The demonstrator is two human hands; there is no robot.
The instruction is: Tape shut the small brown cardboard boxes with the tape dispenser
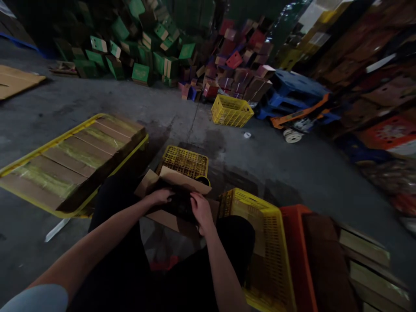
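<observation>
No lettering, number or brand can be read anywhere in this dim, blurred view. The green cartons (pixel 140 73) heaped at the back each carry a pale printed mark on one face, possibly a logo, but it is too small and soft to make out. A red box (pixel 390 131) at the far right bears a white pattern that is just as illegible. The open cardboard box (pixel 183 179) shows bare brown flaps.

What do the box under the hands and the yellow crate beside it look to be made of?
The box looks like plain brown cardboard, matte, with bent-open flaps. The yellow crate looks like moulded plastic: uniform bright colour, slightly glossy, walls pierced in a regular grid. The dim light leaves both a little uncertain.
</observation>
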